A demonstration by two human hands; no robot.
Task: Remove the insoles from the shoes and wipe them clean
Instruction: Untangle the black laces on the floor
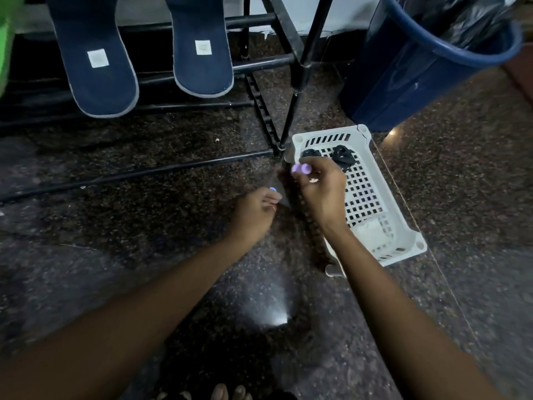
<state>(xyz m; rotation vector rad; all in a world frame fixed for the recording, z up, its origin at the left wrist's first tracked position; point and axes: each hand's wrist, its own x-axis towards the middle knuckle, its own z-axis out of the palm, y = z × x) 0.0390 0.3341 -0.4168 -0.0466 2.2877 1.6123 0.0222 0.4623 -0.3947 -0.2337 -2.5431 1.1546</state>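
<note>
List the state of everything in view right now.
Dark ridged item: held on edge between both hands, blurred.
Left hand: pinching its edge.
Right hand: gripping it.
Navy slippers: resting on the black rack, untouched.
White basket: upright on the floor, two black pieces and white cloth inside.
Blue bin: open, black liner inside.

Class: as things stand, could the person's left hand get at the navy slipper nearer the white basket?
Probably yes. Between the left hand and that navy slipper lie only floor and the rack's low bars, and its heel overhangs. The hand seems busy with something dark, though.
</note>
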